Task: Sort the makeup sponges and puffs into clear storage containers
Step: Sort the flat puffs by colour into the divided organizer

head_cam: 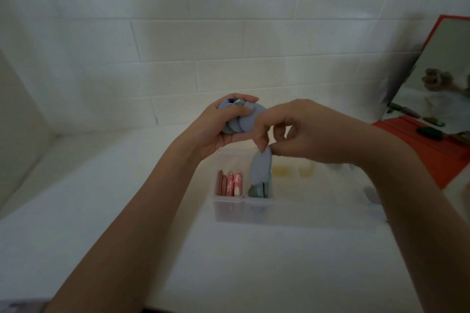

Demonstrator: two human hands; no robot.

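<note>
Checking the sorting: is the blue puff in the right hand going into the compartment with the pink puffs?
No, the blue puff hangs over the neighbouring compartment, beside the pink puffs.

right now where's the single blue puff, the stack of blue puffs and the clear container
single blue puff [259,169]: head view, middle of its flat face, below the right hand's pinch
stack of blue puffs [243,121]: head view, lower edges showing under the left hand's fingers
clear container [292,213]: head view, bare front wall

Blue puff [260,168] hangs upright over divided clear container [292,213].
</note>
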